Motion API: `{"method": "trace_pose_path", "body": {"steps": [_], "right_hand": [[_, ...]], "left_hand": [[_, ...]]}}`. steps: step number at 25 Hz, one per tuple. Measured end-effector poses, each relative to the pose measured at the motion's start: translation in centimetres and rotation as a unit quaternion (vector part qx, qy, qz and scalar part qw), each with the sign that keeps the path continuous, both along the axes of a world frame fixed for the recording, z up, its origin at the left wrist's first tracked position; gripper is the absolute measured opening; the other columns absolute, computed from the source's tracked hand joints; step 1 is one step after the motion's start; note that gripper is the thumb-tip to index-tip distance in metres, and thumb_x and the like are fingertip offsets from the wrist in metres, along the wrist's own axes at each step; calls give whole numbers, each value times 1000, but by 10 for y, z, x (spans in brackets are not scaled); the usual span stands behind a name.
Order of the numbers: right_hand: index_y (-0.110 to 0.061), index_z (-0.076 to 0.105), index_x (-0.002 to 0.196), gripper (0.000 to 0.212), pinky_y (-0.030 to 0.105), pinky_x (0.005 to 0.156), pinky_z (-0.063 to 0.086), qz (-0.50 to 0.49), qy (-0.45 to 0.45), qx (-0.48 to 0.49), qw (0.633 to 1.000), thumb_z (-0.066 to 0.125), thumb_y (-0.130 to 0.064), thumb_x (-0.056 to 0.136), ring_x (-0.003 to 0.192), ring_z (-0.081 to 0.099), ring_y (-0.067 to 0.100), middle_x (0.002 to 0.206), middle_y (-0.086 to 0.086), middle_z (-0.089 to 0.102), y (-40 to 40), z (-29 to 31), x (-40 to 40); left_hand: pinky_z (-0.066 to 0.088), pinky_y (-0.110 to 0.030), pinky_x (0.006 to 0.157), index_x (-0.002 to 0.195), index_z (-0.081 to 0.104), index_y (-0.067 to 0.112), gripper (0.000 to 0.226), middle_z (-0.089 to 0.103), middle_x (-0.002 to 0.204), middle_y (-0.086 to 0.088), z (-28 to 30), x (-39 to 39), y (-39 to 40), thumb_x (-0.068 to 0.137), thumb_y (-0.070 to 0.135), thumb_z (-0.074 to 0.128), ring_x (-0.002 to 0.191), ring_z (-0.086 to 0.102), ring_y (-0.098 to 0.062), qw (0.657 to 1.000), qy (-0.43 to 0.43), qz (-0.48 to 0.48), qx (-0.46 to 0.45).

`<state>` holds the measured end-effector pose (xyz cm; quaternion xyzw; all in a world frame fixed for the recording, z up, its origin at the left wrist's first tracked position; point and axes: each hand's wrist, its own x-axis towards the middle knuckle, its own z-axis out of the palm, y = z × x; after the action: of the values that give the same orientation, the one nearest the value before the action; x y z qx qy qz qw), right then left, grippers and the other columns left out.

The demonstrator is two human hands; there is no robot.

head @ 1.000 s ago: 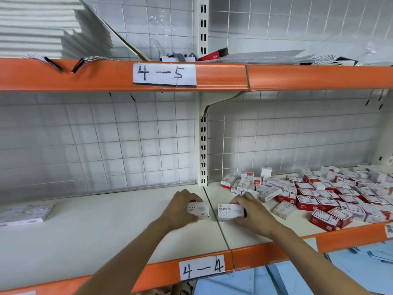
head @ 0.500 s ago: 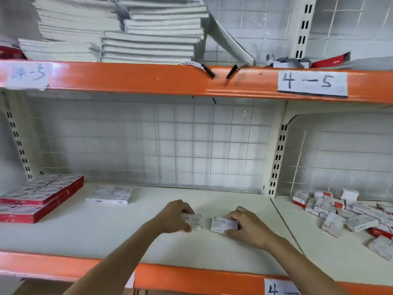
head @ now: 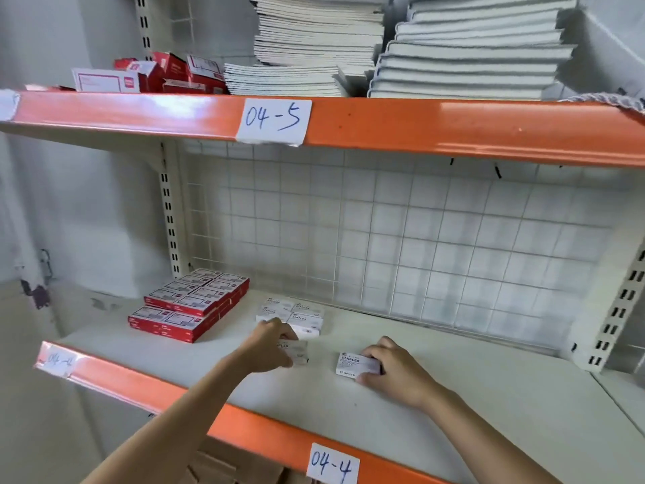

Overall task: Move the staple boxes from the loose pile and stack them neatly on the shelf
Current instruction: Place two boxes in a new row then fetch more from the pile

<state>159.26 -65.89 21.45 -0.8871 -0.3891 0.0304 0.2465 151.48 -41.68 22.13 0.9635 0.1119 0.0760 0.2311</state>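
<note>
Two white staple boxes are in hand over the shelf board. At about 7 o'clock from the middle of the view, the left hand curls its fingers round one white box, which sits just in front of the white stack and seems to touch its near edge, though the hand hides the join. At about 5 o'clock, the right hand grips a second white box printed STAPLES, thumb on its near side and fingers over the far side; this box rests on the board, apart from the first one and from the stack.

At 9 o'clock from the white stack, near but not touching it, lies a block of red staple boxes, laid flat in rows at the left rear of the board.

From the right hand toward 3 o'clock the board runs bare as far as the slotted upright. A wire grid closes the back at 12 o'clock. An orange front rail edges the board at 6 o'clock and carries a paper label reading 04-4. Overhead, an upper orange rail marked 04-5 bears piled notebooks and a few red cartons.
</note>
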Motion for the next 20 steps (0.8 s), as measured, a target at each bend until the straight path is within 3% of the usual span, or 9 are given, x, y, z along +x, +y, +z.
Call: {"method": "trace_pose_path", "body": {"steps": [4, 7, 10, 20], "right_hand": [[-16, 57, 124, 42, 11, 77, 31, -7, 12, 10, 1000, 62, -32, 85, 91, 46, 8, 103, -4, 37, 44, -6, -2], [-14, 52, 128, 44, 9, 82, 31, -13, 10, 14, 1000, 57, -26, 86, 100, 50, 11, 106, -4, 35, 72, -8, -4], [-13, 51, 128, 44, 11, 84, 33, -19, -2, 11, 1000, 55, -24, 86, 107, 52, 15, 109, -3, 36, 95, -7, -5], [-9, 51, 123, 35, 22, 91, 38, -33, -46, 11, 998, 53, -19, 89, 104, 55, 22, 120, 6, 38, 133, -8, -3]], "left_hand": [[35, -22, 92, 125, 58, 20, 50, 46, 124, -8, -4, 0, 34, 78, 22, 72, 117, 38, -22, 1000, 23, 14, 12], [33, -30, 107, 131, 51, 19, 59, 36, 131, -10, -3, -1, 51, 78, 31, 73, 125, 34, -26, 998, 37, 44, 14], [35, -30, 106, 130, 50, 13, 62, 39, 130, -10, -3, -3, 67, 77, 32, 75, 122, 41, -24, 997, 20, 79, -4], [44, -31, 95, 126, 39, 11, 58, 52, 123, -9, -8, 8, 76, 80, 24, 72, 112, 50, -23, 995, -29, 85, -47]]}}
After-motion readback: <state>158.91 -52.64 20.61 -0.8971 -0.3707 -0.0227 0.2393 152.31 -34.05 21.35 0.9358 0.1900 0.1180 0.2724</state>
